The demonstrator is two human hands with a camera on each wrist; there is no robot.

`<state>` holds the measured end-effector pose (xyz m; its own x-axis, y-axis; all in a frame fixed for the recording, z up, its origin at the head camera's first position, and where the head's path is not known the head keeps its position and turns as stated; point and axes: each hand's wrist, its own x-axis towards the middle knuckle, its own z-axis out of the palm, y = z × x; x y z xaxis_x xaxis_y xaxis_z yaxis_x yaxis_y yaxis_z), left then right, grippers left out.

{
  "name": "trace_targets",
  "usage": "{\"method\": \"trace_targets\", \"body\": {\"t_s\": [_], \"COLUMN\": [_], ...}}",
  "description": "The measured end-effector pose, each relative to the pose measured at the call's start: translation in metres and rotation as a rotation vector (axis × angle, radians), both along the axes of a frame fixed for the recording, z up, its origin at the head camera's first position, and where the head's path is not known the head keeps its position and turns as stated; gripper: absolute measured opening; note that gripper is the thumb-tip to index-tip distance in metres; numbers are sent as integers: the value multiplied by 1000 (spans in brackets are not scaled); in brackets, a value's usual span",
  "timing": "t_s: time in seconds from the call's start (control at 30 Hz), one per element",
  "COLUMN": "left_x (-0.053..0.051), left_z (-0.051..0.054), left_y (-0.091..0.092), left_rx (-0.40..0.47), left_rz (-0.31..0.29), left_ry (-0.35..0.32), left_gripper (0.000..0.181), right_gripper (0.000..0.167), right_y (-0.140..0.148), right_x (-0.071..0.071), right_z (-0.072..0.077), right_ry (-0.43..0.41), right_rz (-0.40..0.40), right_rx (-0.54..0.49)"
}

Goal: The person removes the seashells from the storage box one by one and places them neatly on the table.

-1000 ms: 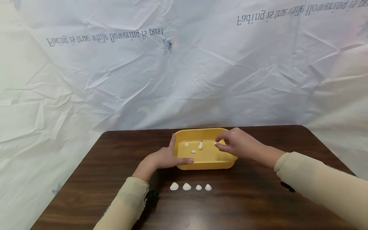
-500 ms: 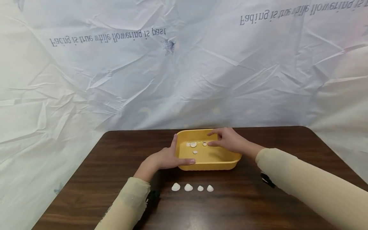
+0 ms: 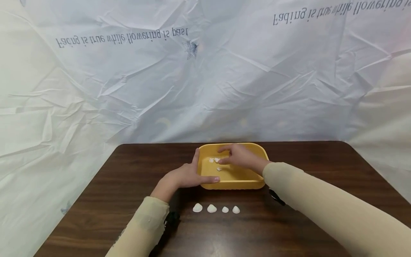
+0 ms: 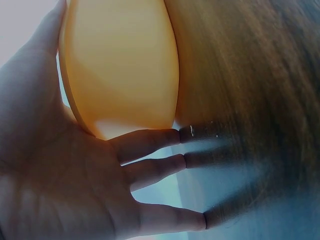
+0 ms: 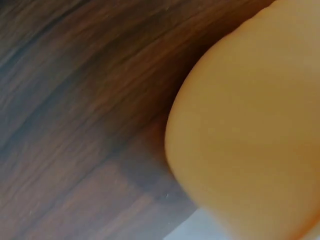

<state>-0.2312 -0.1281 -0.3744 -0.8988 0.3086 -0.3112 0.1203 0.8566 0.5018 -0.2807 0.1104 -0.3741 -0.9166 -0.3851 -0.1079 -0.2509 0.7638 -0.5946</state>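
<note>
Cataloguing white shells [image 3: 211,208] from my remote seat: small, seemingly light, likely hard, perhaps brittle at the rim and slick on the domed back. I judge the best hold to be a gentle pinch across opposite edges.

Shells on table [image 3: 96,200]: four, spaced apart in one row, in front of the tray [image 3: 232,185].

Shells in tray: at least three to my count. One [image 3: 219,169] sits toward the near side; the others lie close together behind it, by the right thumb. The right hand may hide more.

Tray: one, yellow, smooth, rounded corners; I take it for thin, stiff plastic, easily slid, best steadied by its end and rim.

Left hand [image 3: 184,176]: one, at the tray's left end, thumb laid along the near rim; the left wrist view shows me three fingers straight and spread, against or beside the end wall.

Right hand [image 3: 240,156]: one, reaching into the tray, thumb and forefinger apart, thumb tip at a shell; I cannot tell the remaining fingers.
</note>
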Motion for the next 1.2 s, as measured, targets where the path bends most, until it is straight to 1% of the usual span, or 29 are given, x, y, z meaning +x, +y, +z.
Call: {"method": "trace_targets", "body": {"t_s": [0.27, 0.5, 0.67, 0.77, 0.87, 1.0, 1.07, 1.2], "left_x": [1, 1, 1, 0, 0, 0, 0, 1], "left_z": [2, 2, 2, 2, 2, 3, 3, 3], "left_y": [0, 0, 0, 0, 0, 1, 1, 1], "left_rx": [-3, 6, 6, 5, 9, 11, 10, 9], "left_rz": [0, 2, 4, 3, -1, -6, -4, 3], "left_ry": [1, 1, -3, 3, 6, 8, 8, 4], "left_gripper": [145, 144, 144, 144, 145, 145, 145, 145], "right_gripper": [47, 30, 18, 15, 17, 20, 21, 21], "right_y": [-16, -20, -21, -21, -18, -13, -12, -11], "right_x": [-3, -3, -3, -3, -3, -4, -4, -4], "right_z": [-9, -19, -21, -20, -17, -13, -11, -10], "right_ry": [-6, 38, 79, 86, 83, 79, 75, 72], "right_rz": [-15, -20, -35, -48, -25, 58, 89, 85], "right_rx": [2, 7, -3, -9, 21, 126, 161, 187]}}
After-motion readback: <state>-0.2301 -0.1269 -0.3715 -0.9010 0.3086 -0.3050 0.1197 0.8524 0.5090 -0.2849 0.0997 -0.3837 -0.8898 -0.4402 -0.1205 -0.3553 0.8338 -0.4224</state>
